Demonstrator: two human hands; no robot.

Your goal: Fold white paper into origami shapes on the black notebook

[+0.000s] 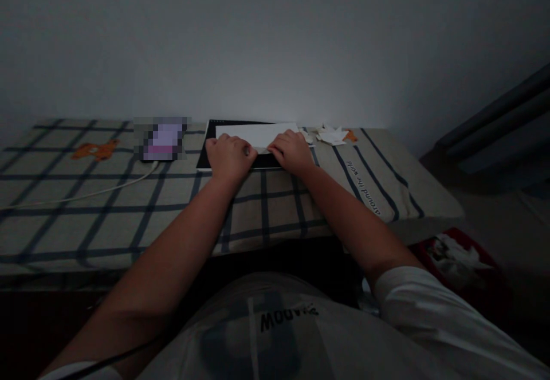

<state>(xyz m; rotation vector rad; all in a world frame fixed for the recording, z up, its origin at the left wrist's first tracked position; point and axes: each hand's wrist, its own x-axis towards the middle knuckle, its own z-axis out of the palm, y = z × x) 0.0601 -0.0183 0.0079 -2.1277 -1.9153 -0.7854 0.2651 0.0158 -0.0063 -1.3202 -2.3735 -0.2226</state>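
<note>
A sheet of white paper (258, 133) lies on a flat black board (207, 155) with a pale front edge, close to the wall. My left hand (232, 155) grips the near edge of the paper at its left part, fingers curled. At the right part of that same edge, my right hand (292, 151) pinches the paper between thumb and fingers. Between the two hands the edge looks folded or rolled up a little. My fingers hide part of the sheet and the board.
Left of the board a lit phone (163, 142), pixelated, has a white cable (116, 187) attached. An orange cut-out (97, 149) lies farther left. White paper scraps (333, 134) lie to the right. A checked cloth (180, 196) covers the table. A red bin (464, 259) with crumpled paper stands below right.
</note>
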